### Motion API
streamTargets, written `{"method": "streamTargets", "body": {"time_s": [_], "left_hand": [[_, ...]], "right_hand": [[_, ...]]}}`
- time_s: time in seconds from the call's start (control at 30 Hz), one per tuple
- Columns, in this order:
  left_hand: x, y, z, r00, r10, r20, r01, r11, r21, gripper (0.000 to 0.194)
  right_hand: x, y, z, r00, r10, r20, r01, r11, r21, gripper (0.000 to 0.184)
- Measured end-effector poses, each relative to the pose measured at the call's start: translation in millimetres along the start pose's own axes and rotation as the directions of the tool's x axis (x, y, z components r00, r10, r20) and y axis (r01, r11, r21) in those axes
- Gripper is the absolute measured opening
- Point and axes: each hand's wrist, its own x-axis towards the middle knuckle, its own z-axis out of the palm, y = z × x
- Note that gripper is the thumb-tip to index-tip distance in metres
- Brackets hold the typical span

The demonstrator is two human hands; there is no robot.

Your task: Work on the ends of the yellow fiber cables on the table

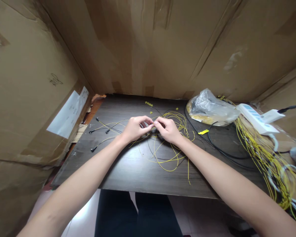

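Observation:
My left hand [138,127] and my right hand [167,129] meet over the middle of the dark wood-grain table [128,164]. Both are closed in a pinch, fingertips nearly touching. Between them is a small dark piece, too small to name, at the thin wires. Yellow wires [169,170] lie in loose loops under and around my right hand. To the left of my left hand, several wires end in black connectors [93,149]. Small yellow pieces [148,104] lie beyond my hands.
A clear plastic bag [208,107] with yellow contents sits at the back right. Beside it is a white power strip [256,119] with a plug. A thick yellow wire bundle [256,151] hangs over the right side. A black cable [222,152] carries a yellow tag [203,132]. Cardboard walls [148,49] enclose the table.

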Motion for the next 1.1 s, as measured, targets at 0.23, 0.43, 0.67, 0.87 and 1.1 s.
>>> {"method": "streamTargets", "body": {"time_s": [0.23, 0.43, 0.67, 0.87, 1.1], "left_hand": [[0.5, 0.8, -0.3, 1.000, 0.008, -0.014, -0.008, 1.000, -0.007, 0.015], [0.2, -0.5, 0.5, 1.000, 0.011, -0.011, -0.011, 1.000, 0.007, 0.012], [0.1, -1.3, 0.2, 1.000, 0.005, -0.002, -0.005, 1.000, -0.006, 0.013], [-0.4, -1.1, 1.1, 1.000, 0.011, -0.005, -0.011, 1.000, 0.003, 0.011], [0.3, -1.9, 1.0, 1.000, 0.000, 0.001, 0.000, 1.000, -0.009, 0.013]], "right_hand": [[-0.5, 0.0, 0.1, 1.000, -0.020, -0.012, 0.021, 0.999, 0.047, 0.019], [-0.9, -0.1, 0.9, 1.000, -0.016, -0.018, 0.016, 1.000, -0.023, 0.042], [-1.4, 0.1, 1.2, 0.999, 0.005, -0.037, -0.002, 0.998, 0.068, 0.016], [-0.4, -0.2, 1.1, 0.999, -0.012, -0.030, 0.011, 1.000, -0.023, 0.034], [-1.0, 0.2, 0.7, 0.999, -0.016, -0.030, 0.018, 0.998, 0.056, 0.015]]}}
